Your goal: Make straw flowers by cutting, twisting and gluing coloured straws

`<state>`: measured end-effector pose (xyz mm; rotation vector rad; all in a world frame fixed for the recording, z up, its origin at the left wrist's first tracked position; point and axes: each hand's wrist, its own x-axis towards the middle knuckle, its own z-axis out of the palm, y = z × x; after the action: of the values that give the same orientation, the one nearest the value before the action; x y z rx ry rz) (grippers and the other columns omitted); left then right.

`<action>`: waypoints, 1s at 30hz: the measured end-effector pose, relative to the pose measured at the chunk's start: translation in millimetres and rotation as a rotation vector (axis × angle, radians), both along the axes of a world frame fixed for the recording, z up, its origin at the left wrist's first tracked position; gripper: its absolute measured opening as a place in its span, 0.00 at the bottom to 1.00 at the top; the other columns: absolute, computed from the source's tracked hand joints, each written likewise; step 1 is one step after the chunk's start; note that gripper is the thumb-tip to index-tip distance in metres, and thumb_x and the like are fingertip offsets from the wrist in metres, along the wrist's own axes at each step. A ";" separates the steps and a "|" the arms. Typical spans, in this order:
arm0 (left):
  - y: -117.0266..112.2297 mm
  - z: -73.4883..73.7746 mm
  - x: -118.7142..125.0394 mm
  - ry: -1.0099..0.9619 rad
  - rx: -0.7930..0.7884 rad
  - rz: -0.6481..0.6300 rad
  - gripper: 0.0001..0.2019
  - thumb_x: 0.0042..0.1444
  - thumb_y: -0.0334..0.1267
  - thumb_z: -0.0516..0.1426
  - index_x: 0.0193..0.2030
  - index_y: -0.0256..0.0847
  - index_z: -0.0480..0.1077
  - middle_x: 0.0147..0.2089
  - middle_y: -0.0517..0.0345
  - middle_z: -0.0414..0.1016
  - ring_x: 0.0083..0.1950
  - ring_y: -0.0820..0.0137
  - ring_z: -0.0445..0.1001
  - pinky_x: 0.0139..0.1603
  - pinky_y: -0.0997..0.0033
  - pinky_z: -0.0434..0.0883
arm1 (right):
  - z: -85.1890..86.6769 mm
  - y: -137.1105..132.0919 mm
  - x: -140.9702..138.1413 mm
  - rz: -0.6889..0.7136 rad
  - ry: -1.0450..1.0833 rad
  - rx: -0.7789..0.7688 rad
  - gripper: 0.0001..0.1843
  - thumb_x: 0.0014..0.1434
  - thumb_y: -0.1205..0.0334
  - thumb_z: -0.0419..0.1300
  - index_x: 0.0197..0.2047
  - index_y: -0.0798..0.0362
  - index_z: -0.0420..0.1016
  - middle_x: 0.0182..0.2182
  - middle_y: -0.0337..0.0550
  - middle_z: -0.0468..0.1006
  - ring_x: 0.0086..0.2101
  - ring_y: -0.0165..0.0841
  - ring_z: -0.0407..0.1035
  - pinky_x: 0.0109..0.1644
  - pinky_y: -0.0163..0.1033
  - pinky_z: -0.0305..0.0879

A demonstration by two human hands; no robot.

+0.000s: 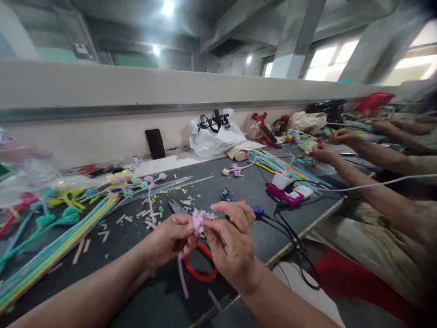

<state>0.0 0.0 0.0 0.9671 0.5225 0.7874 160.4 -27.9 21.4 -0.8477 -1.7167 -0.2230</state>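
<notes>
Left hand (174,237) and right hand (235,241) pinch a fuzzy lilac bundle (198,220) above red-handled scissors (202,277) on the tabletop (143,300), apparently mid-shaping. Further shaping would call for a steady pinch.

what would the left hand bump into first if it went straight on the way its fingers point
Beyond the lilac chenille piece it holds, the left hand would probably meet the right hand first, though depth there is unclear.
</notes>
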 end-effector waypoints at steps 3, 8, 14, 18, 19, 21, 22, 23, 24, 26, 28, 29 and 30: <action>-1.3 3.1 1.2 -0.025 -0.015 0.022 0.14 0.46 0.41 0.61 0.20 0.32 0.66 0.15 0.61 0.64 0.13 0.80 0.59 0.12 0.82 0.54 | -1.8 -2.5 -0.4 -0.032 0.000 0.001 0.06 0.50 0.71 0.59 0.30 0.50 0.71 0.40 0.41 0.71 0.41 0.36 0.63 0.51 0.48 0.53; -0.2 2.5 0.3 -0.042 -0.017 0.013 0.12 0.46 0.40 0.60 0.21 0.32 0.68 0.15 0.61 0.65 0.13 0.79 0.61 0.12 0.82 0.54 | -1.5 -3.8 0.3 0.035 -0.017 -0.017 0.06 0.51 0.71 0.57 0.31 0.51 0.71 0.39 0.42 0.69 0.40 0.35 0.63 0.49 0.47 0.54; 0.4 2.5 -0.7 -0.059 0.004 -0.050 0.13 0.47 0.40 0.59 0.20 0.32 0.67 0.14 0.61 0.64 0.12 0.80 0.60 0.12 0.81 0.52 | 1.3 -0.9 2.6 0.070 -0.038 -0.063 0.04 0.51 0.69 0.57 0.30 0.51 0.71 0.37 0.42 0.67 0.40 0.35 0.62 0.49 0.48 0.52; 0.0 2.8 0.3 -0.104 -0.001 -0.091 0.14 0.45 0.41 0.61 0.19 0.32 0.66 0.13 0.61 0.62 0.11 0.80 0.58 0.11 0.81 0.51 | -2.0 -1.1 4.2 0.079 -0.055 0.014 0.10 0.49 0.75 0.58 0.31 0.50 0.70 0.35 0.40 0.66 0.39 0.34 0.61 0.48 0.46 0.54; -0.1 2.3 0.4 -0.113 -0.006 -0.101 0.14 0.44 0.41 0.61 0.19 0.32 0.66 0.13 0.61 0.62 0.11 0.80 0.58 0.11 0.81 0.50 | -3.2 -1.3 4.6 0.080 -0.064 0.029 0.11 0.48 0.76 0.58 0.32 0.49 0.71 0.34 0.40 0.66 0.38 0.34 0.61 0.49 0.46 0.54; -0.6 0.7 0.6 -0.136 -0.013 -0.127 0.14 0.44 0.41 0.61 0.19 0.32 0.67 0.13 0.61 0.62 0.11 0.80 0.58 0.10 0.81 0.50 | -5.2 -1.7 5.2 0.076 -0.075 0.050 0.13 0.47 0.77 0.57 0.32 0.49 0.70 0.33 0.39 0.65 0.38 0.34 0.60 0.50 0.47 0.54; -1.1 -0.2 0.8 -0.147 -0.016 -0.140 0.14 0.45 0.41 0.61 0.19 0.31 0.67 0.13 0.61 0.62 0.11 0.80 0.58 0.10 0.82 0.50 | -5.9 -1.9 5.4 0.077 -0.075 0.056 0.13 0.46 0.78 0.57 0.31 0.49 0.70 0.33 0.39 0.65 0.38 0.34 0.60 0.50 0.47 0.54; -1.8 -1.0 0.9 -0.161 -0.019 -0.150 0.14 0.45 0.41 0.61 0.19 0.31 0.67 0.13 0.61 0.62 0.11 0.79 0.58 0.10 0.82 0.51 | -6.2 -2.1 5.5 0.081 -0.073 0.064 0.13 0.46 0.78 0.57 0.31 0.49 0.70 0.32 0.39 0.64 0.37 0.34 0.60 0.49 0.47 0.54; -2.5 -1.8 1.2 -0.174 -0.025 -0.159 0.14 0.45 0.41 0.61 0.19 0.31 0.67 0.13 0.61 0.62 0.11 0.79 0.59 0.10 0.82 0.51 | -6.3 -2.3 5.6 0.089 -0.072 0.070 0.13 0.46 0.78 0.57 0.31 0.50 0.70 0.32 0.39 0.64 0.37 0.34 0.60 0.49 0.47 0.55; -4.2 -3.0 1.6 -0.197 -0.038 -0.169 0.13 0.45 0.40 0.61 0.20 0.31 0.68 0.13 0.61 0.62 0.11 0.79 0.59 0.09 0.82 0.52 | -5.8 -2.8 5.5 0.107 -0.072 0.074 0.14 0.46 0.78 0.57 0.32 0.50 0.70 0.32 0.40 0.63 0.37 0.34 0.59 0.47 0.47 0.56; -5.5 -3.6 1.8 -0.208 -0.045 -0.175 0.13 0.45 0.40 0.61 0.20 0.31 0.68 0.13 0.62 0.62 0.11 0.79 0.59 0.09 0.82 0.52 | -4.7 -4.1 5.5 0.124 -0.069 0.076 0.13 0.46 0.78 0.58 0.32 0.50 0.70 0.32 0.40 0.63 0.37 0.34 0.59 0.47 0.47 0.57; -5.7 -3.7 1.7 -0.207 -0.044 -0.173 0.13 0.44 0.40 0.61 0.20 0.31 0.68 0.13 0.62 0.62 0.10 0.80 0.59 0.09 0.82 0.53 | -3.9 -5.0 5.6 0.133 -0.061 0.080 0.13 0.46 0.78 0.58 0.32 0.50 0.71 0.32 0.40 0.63 0.37 0.34 0.59 0.46 0.47 0.57; -5.6 -3.8 1.3 -0.200 -0.037 -0.167 0.13 0.44 0.40 0.61 0.19 0.31 0.68 0.13 0.61 0.62 0.10 0.80 0.59 0.09 0.82 0.53 | -3.0 -6.1 6.0 0.145 -0.051 0.078 0.13 0.47 0.78 0.58 0.32 0.50 0.71 0.32 0.40 0.63 0.37 0.34 0.59 0.46 0.47 0.57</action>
<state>1.3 -5.6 -3.8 0.8748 0.2777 0.7124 166.4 -34.0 18.5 -0.6621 -1.7969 -0.2130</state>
